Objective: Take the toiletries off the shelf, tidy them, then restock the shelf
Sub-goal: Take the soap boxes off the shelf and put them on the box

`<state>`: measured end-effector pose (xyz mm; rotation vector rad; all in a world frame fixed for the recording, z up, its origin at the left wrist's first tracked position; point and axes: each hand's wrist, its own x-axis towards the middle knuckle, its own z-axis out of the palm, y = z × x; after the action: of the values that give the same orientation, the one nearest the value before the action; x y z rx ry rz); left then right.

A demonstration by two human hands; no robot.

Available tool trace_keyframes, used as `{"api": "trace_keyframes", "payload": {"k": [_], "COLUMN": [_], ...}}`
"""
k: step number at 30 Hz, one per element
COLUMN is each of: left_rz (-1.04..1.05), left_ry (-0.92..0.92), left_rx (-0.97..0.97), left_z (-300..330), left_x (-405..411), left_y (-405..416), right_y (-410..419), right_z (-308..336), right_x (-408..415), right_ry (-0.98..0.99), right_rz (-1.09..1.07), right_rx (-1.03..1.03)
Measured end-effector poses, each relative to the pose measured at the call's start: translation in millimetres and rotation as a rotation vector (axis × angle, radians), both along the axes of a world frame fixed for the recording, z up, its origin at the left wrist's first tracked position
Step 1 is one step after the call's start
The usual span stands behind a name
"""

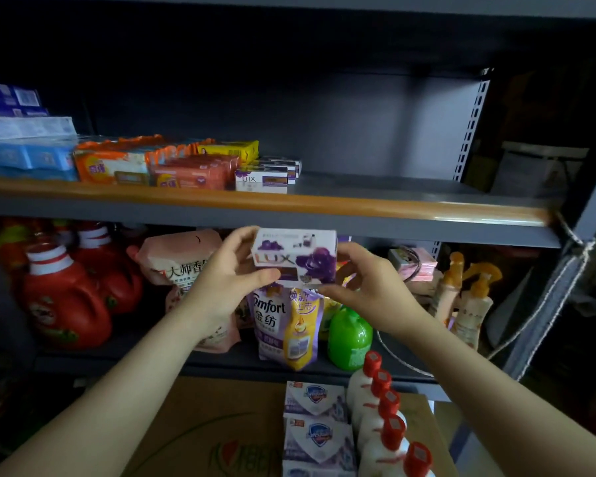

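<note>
Frame centre: I see a LUX box, purple flower print, pinched by left hand and right hand below the shelf edge. Box's small print unreadable. Behind, a "Comfort" pouch, partly hidden. More LUX boxes on shelf.

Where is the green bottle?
The green bottle stands on the lower shelf, right of centre, just right of the purple and yellow Comfort pouch and below the right hand.

Soap boxes on shelf, right of wrapped bars; bottles on carton below.
</note>
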<state>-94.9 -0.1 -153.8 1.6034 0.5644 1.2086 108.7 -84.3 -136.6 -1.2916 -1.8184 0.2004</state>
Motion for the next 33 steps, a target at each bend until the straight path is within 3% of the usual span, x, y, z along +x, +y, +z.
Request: {"api": "trace_keyframes", "payload": {"k": [4, 9, 12, 18, 21, 25, 28, 31, 33], "left_rz": [0.064, -0.183, -0.243, -0.05, 0.033, 0.051, 0.056, 0.052, 0.041], "left_ry": [0.157, 0.078, 0.117, 0.293, 0.312, 0.224, 0.095, 0.151, 0.228], "left_rx": [0.22, -0.031, -0.049, 0.385, 0.439, 0.193, -0.065, -0.272, -0.34], "left_z": [1, -5, -8, -21, -33, -44, -46, -45, -44], "left_x": [-4, -7, -7, -11, -18, -24, -24, -26, -31], "left_y": [-1, -9, -11, -19, -18, -24, -34, -35, -31], "right_y": [1, 0, -1, 2, 2, -2, 0, 1, 3], "right_z": [-10, -16, -23, -38, -46, -51, -55, -56, -57], "right_x": [2, 5, 5, 20, 28, 21, 6, -8, -13], "right_ry": [-0.062, -0.147, -0.187, -0.09, -0.116, -0.204, -0.296, -0.337, -0.224], "right_rz": [-0.08, -0.066, -0.027, -0.068, -0.06, 0.175, 0.191, 0.142, 0.142], "right_rx": [0.161, 0.351, 0.423, 0.239, 0.13, 0.026, 0.025, 0.07, 0.029]}}
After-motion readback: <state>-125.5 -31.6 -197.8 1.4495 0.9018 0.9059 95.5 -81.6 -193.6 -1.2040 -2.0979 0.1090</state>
